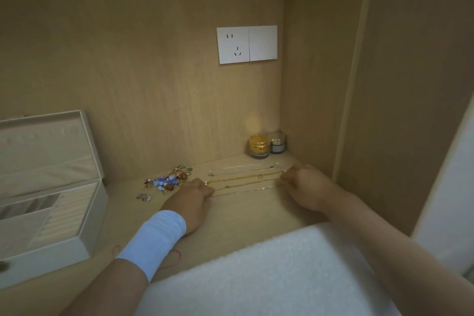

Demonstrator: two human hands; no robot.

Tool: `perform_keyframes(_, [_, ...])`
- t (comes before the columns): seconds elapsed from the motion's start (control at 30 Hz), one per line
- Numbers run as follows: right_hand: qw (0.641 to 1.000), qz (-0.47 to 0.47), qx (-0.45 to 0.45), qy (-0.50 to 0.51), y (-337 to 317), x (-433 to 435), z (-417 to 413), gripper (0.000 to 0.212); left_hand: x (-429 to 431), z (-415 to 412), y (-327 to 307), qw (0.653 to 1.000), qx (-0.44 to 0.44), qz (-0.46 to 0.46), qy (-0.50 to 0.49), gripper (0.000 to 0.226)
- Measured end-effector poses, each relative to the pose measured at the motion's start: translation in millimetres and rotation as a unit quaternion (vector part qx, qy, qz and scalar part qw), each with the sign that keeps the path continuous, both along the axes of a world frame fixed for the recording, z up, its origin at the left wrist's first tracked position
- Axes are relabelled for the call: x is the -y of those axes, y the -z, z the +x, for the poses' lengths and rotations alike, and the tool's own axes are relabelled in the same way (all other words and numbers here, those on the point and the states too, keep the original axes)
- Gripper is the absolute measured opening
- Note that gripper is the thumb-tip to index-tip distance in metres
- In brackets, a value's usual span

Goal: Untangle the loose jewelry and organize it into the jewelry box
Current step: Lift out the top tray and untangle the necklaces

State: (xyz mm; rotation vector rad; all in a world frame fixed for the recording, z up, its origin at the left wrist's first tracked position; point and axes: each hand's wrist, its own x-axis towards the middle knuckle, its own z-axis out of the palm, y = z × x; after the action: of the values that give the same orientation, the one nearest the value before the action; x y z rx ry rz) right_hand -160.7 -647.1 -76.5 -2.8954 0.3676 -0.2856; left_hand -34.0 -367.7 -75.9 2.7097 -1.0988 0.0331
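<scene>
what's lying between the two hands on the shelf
Several thin chains, gold and silver, lie stretched in near-parallel rows on the wooden shelf between the left hand and the right hand, as the head view shows.

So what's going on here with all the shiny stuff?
A person is straightening necklaces on the wooden shelf. The left hand and the right hand each pinch one end of a thin chain, stretched flat beside the other chains lying in rows. A tangled pile of beaded pieces sits to the left, and the jewelry box stands open beyond it.
</scene>
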Motion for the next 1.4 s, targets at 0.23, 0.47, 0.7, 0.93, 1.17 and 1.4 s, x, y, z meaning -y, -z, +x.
perform_keyframes(0.23, [0.998, -0.028, -0.053, 0.011, 7, -11, -6, 0.038, 8, -12, 1, 0.997, 0.024, 0.07, -0.017, 0.042])
perform_keyframes(0.47, [0.999, -0.028, -0.025, -0.015, -15, -33, 0, 0.037, -11, -12, -13, 0.999, -0.047, -0.01, -0.01, 0.049])
perform_keyframes(0.7, [0.986, 0.063, 0.004, -0.155, -49, -137, 16, 0.026, -79, -20, -40, 0.998, -0.03, -0.048, -0.033, 0.03])
perform_keyframes(0.93, [0.951, 0.152, -0.076, -0.258, -31, -219, 34, 0.016, -129, -45, -33, 0.999, -0.035, 0.015, -0.019, 0.037])
perform_keyframes(1.17, [0.966, 0.108, -0.071, -0.224, -23, -220, 50, 0.012, -138, -33, -9, 0.997, -0.077, 0.003, -0.01, 0.036])
perform_keyframes(1.4, [0.974, 0.089, -0.097, -0.184, -29, -205, 74, 0.012, -121, -8, -8, 0.996, -0.078, -0.051, -0.013, 0.032])
